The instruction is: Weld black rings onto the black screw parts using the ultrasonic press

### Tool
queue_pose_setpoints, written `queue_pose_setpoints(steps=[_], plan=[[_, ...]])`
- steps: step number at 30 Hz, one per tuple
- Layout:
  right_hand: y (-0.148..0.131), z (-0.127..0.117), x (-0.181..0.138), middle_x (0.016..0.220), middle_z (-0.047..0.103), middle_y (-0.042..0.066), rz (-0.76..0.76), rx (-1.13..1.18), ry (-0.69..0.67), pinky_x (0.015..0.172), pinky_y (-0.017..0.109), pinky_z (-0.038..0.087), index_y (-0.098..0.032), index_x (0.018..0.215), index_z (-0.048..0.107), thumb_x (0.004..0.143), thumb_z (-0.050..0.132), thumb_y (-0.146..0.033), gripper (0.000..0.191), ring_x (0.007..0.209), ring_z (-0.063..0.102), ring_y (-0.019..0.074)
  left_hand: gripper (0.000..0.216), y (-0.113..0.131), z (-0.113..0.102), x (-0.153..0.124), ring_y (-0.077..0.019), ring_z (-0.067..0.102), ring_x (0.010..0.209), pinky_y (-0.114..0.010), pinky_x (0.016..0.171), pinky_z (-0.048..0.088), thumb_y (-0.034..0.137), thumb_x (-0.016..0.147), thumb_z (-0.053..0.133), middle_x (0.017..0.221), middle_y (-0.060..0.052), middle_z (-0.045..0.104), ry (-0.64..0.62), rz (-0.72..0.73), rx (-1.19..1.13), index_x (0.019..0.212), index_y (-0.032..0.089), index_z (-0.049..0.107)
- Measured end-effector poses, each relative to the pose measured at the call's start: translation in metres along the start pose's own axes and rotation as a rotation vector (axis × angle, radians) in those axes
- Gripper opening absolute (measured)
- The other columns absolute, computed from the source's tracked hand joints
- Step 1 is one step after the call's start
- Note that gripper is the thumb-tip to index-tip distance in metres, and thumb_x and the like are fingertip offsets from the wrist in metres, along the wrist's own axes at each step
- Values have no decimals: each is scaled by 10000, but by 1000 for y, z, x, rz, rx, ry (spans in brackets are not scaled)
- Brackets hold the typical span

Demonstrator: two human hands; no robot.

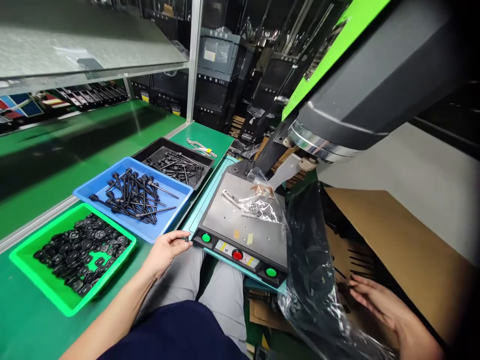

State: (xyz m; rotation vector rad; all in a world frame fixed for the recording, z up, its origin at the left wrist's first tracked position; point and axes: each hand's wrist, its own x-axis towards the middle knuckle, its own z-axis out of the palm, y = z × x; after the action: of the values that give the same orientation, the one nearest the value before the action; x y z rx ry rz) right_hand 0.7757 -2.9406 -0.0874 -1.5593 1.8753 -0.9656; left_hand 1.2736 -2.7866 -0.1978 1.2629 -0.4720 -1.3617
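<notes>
The left hand (167, 250) reaches forward, thumb and fingertips pinched together on a small dark piece (186, 240) — just beside the near left corner of the press (217, 212). The right hand (380, 302) stretches out low to the side, inside the carton (392, 215), fingers loosely bent near black rods (362, 259) — in that shadow, I cannot tell whether they hold one.

Carton (405, 235) is matt cardbd., black bag (309, 240) glossy plast.

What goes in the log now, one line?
left hand: pinching small dark piece | right hand: at cardboard box, grip unclear | blue tray: black rods
</notes>
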Motion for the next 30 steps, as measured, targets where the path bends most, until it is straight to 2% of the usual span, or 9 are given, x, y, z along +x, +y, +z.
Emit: queue_pose_setpoints(steps=[2, 4, 6, 8, 11, 14, 17, 23, 30], plan=[[10, -14, -13, 754, 627, 163, 190, 109, 43, 521, 447, 537, -330, 703, 596, 440, 845, -516, 408, 530, 631, 241, 552, 1, 10, 6, -230, 725, 861, -395, 944, 524, 387, 555, 911, 855, -95, 771, -34, -4, -33, 1019, 146, 735], [8, -13, -34, 836, 659, 179, 219, 188, 113, 593, 430, 556, -339, 832, 619, 451, 846, -502, 473, 619, 673, 248, 561, 2, 23, 12, -235, 724, 862, -395, 924, 532, 372, 549, 915, 862, -102, 771, -84, -5, -53, 1024, 135, 734], [-4, 5, -61, 803, 680, 166, 167, 162, 95, 567, 407, 548, -312, 955, 630, 550, 794, -592, 519, 633, 686, 255, 556, 3, 38, 17, -231, 718, 848, -390, 893, 540, 351, 537, 921, 839, -93, 765, -134, 5, -51, 1015, 130, 743], [-21, 38, -91, 673, 674, 112, 132, 24, -78, 464, 374, 492, -259, 1038, 655, 669, 677, -687, 566, 512, 639, 240, 533, 2, 52, 20, -213, 704, 822, -373, 864, 543, 335, 527, 923, 818, -76, 755, -180, 30, -32, 992, 134, 758], [-46, 97, -126, 809, 748, 54, -177, -289, -309, 589, 327, 512, -289, 1070, 722, 880, 517, -589, 410, 639, 682, 218, 477, 1, 67, 21, -177, 670, 780, -341, 821, 540, 319, 532, 919, 810, -53, 739, -247, 89, 16, 959, 156, 780], [-65, 144, -145, 1005, 761, 12, -444, -504, -374, 678, 285, 488, -337, 1123, 719, 982, 476, -418, 292, 851, 700, 211, 423, 2, 73, 16, -160, 644, 765, -325, 787, 540, 296, 532, 917, 810, -42, 726, -308, 129, 65, 920, 180, 794], [-77, 169, -151, 980, 733, 49, -598, -622, -344, 685, 279, 441, -282, 1077, 726, 994, 512, -364, 244, 877, 659, 210, 385, 4, 71, 10, -157, 635, 765, -328, 773, 543, 277, 537, 912, 834, -40, 717, -345, 159, 96, 896, 197, 800], [-85, 183, -146, 925, 664, 65, -865, -658, -374, 703, 295, 352, -201, 971, 691, 1017, 486, -317, 240, 819, 573, 181, 342, 4, 64, 7, -151, 616, 744, -331, 738, 539, 290, 582, 886, 859, -41, 682, -381, 252, 171, 905, 212, 805], [-86, 185, -145, 809, 622, 50, -950, -656, -350, 673, 320, 280, -181, 970, 680, 1039, 428, -334, 303, 741, 513, 176, 351, 2, 58, 11, -147, 605, 728, -308, 699, 515, 316, 598, 885, 815, -34, 647, -369, 279, 231, 925, 212, 808]])
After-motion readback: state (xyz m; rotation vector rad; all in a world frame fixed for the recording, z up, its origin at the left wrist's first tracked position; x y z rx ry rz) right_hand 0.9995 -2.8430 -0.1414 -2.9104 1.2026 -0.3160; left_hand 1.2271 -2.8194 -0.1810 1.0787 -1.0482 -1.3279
